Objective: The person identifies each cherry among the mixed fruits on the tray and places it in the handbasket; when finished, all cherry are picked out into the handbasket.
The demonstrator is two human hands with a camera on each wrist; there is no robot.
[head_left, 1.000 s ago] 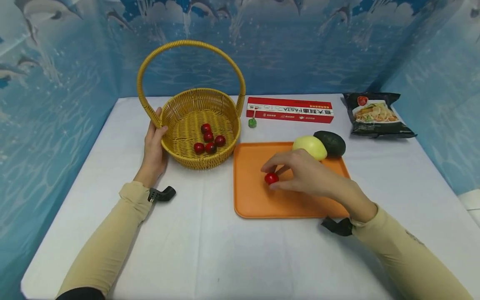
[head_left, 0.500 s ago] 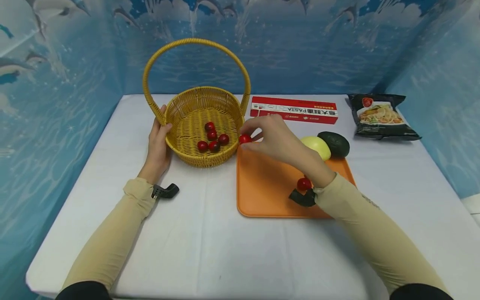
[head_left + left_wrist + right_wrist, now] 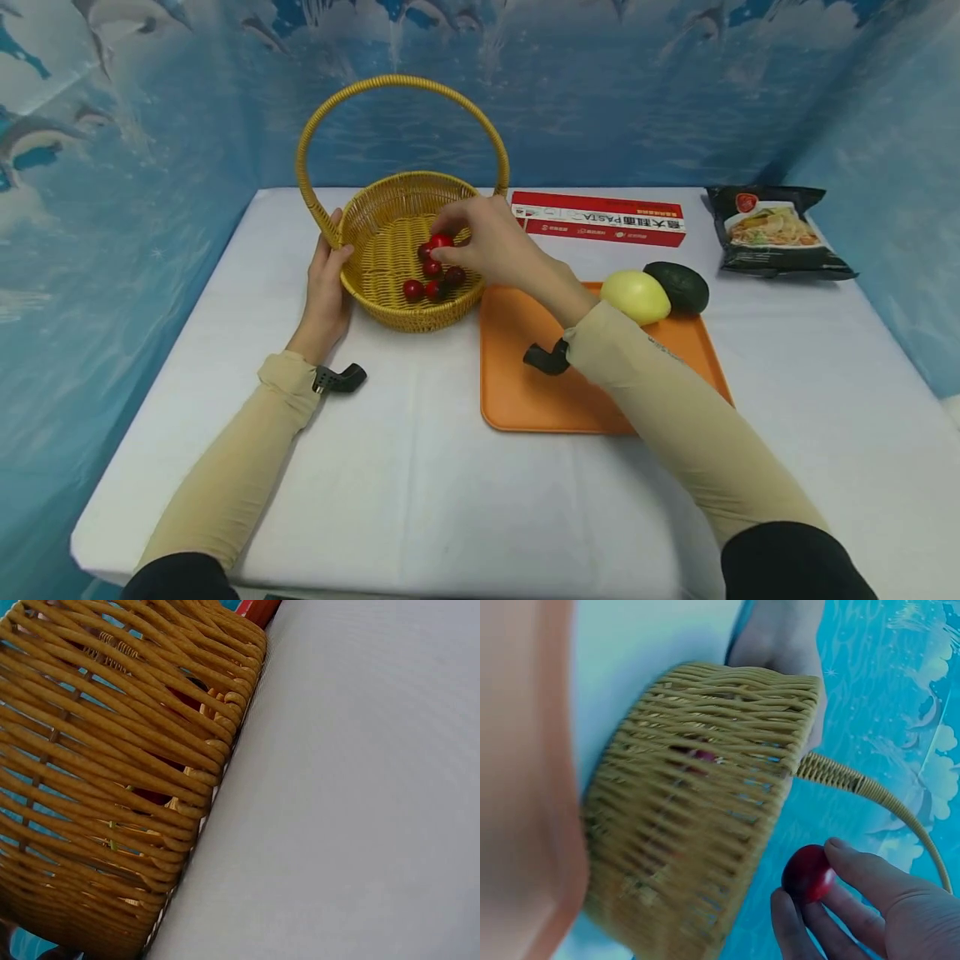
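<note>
With my right hand [image 3: 491,237] I am pinching a red fruit [image 3: 808,874] between thumb and fingertips; its skin is shining, smooth and round, with darker patches blending into the red. I am holding it over the inside of the basket [image 3: 405,322], and I cannot tell whether it is touching the similar fruits [image 3: 413,290] clustering on the woven floor below. With my left hand [image 3: 327,279] I am gripping the basket's side at the foot of the handle [image 3: 402,81], my thumb lying on the rim. The basket is standing upright, its round wall showing coarse yellow-brown strands with gaps between them, its tall handle arching in a tightly wound coil. Beside it a flat orange tray [image 3: 510,404] with rounded corners is lying on the white cloth [image 3: 420,467]. At its far right corner a plump, pale yellow fruit [image 3: 635,297] is resting against a dark green, oval avocado [image 3: 678,287]. Farther back, a long red-and-white pasta box [image 3: 597,218] is lying near a crinkled, glossy black packet [image 3: 780,232].
</note>
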